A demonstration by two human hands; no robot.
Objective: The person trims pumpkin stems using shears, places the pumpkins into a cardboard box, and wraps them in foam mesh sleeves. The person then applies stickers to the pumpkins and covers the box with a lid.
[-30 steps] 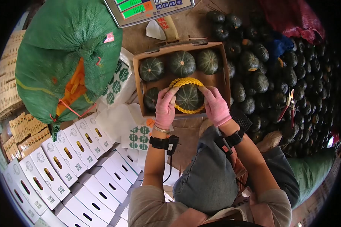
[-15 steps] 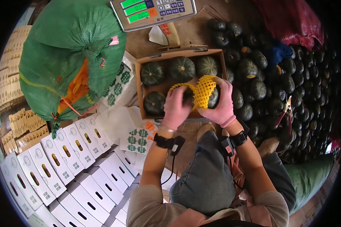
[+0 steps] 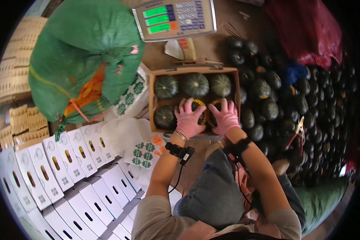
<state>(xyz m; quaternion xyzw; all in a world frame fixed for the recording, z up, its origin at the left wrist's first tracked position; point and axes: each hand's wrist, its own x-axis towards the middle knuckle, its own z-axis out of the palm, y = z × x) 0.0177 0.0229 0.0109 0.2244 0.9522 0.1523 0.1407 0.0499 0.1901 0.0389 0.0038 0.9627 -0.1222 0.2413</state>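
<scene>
At far left, rows of white boxes [image 3: 64,166] with slot handles stand below a bulging green sack [image 3: 88,44] with orange material in its opening. A sheet of green and orange stickers [image 3: 143,154] lies to their right. Next comes an open cardboard box [image 3: 151,100] holding dark green squashes in two rows: three at the back, one at the front left, and two under the person's hands.

The left forearm rises from the bottom edge, leaning slightly right, with a black strap and bracelets near the wrist. The pink-gloved left hand [image 3: 189,119] lies palm down over the front middle squash [image 3: 195,106], which shows a rim of yellow netting [image 3: 200,103]. Its fingers point toward the back row, the thumb parted to the right; whether they grip, I cannot tell.

Just beside it, the right hand [image 3: 225,118], also in pink, covers the front right squash [image 3: 217,106], thumb angled left and apart from the fingers; its grip is likewise unclear. The right forearm slants down and right, elbow out, with a black strap at the wrist.

At far right spreads a pile of squashes [image 3: 270,109], with red-handled shears [image 3: 300,129] on top.
</scene>
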